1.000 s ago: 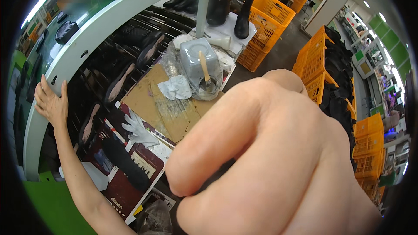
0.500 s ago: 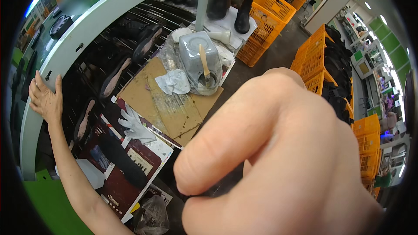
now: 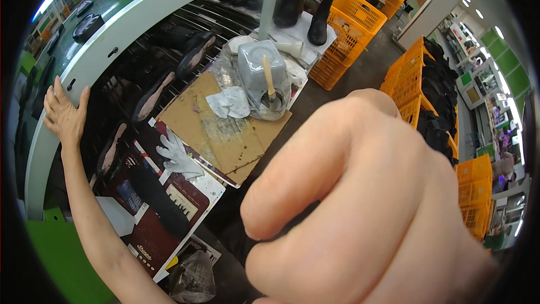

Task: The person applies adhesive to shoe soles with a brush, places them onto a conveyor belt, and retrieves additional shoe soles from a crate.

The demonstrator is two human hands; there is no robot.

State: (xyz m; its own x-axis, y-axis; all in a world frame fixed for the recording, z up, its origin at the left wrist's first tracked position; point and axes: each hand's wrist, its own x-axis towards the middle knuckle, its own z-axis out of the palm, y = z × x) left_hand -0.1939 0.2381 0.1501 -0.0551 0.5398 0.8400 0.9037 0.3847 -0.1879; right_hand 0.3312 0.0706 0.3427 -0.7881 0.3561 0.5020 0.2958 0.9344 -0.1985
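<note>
my left hand (image 3: 67,117): fingers spread loose on the pale frame (image 3: 135,31), palm hidden | frame: up my left side, top cut off, shoes (image 3: 153,97) beside it kinda lost in shadow | my right hand (image 3: 365,191): huge, curled, can't tell if I'm gripping anything | brush (image 3: 268,76): bristles hard to see

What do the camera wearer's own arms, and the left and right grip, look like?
The left grip is a bare, slender-fingered hand with no glove or visible ring; the left forearm shows no sleeve, watch or band. The right grip, rounded and creased, is also a bare hand, with no glove or visible ring.
</note>
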